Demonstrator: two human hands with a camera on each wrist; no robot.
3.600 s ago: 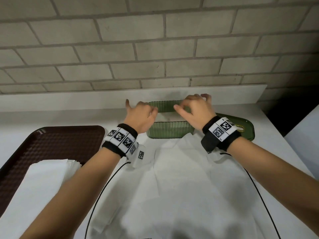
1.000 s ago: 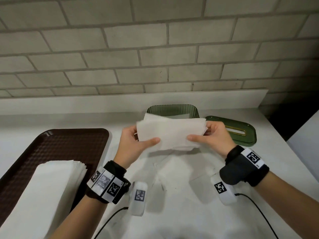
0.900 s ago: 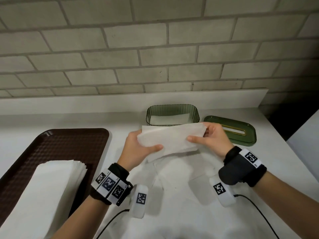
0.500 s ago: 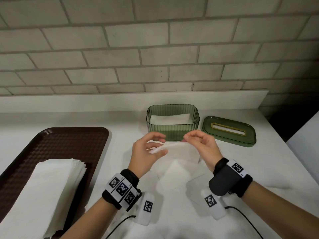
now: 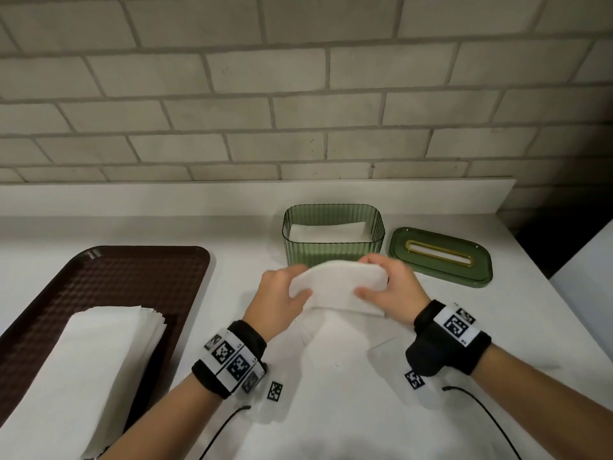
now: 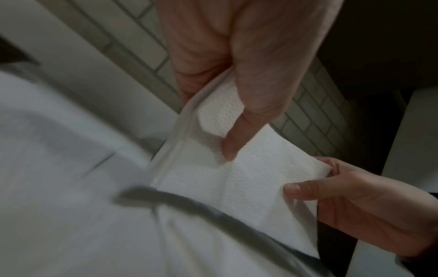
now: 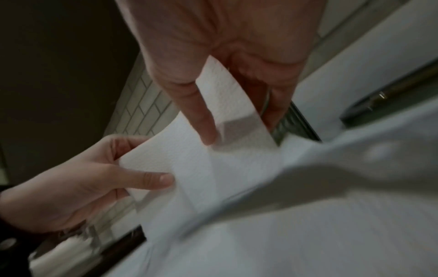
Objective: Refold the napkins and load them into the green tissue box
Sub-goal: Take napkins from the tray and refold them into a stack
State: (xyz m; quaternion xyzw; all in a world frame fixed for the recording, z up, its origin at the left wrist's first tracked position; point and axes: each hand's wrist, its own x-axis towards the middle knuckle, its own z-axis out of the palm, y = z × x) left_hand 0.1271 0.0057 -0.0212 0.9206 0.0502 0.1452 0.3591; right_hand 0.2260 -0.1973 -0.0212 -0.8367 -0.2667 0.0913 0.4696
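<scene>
A white napkin (image 5: pixel 336 284) is held folded just in front of the green tissue box (image 5: pixel 333 250), arching slightly above the table. My left hand (image 5: pixel 282 295) pinches its left end between thumb and fingers, and my right hand (image 5: pixel 386 287) pinches its right end. The left wrist view shows the napkin (image 6: pixel 249 180) with a crease under my left hand's thumb, the right hand (image 6: pixel 355 202) at its far end. In the right wrist view the napkin (image 7: pixel 201 165) runs between both thumbs. The box is open, with folded napkins (image 5: pixel 326 231) lying inside.
The box's green lid (image 5: pixel 441 257) with a gold slot lies right of the box. A brown tray (image 5: pixel 109 283) at left carries a stack of white napkins (image 5: pixel 89 370). More unfolded napkins (image 5: pixel 341 376) cover the table under my wrists. A brick wall (image 5: pixel 298 94) stands behind.
The napkin was held up flat a second ago, then folded down over itself near the table. Both hands now grip its ends closer together, lifted slightly in front of the box.
</scene>
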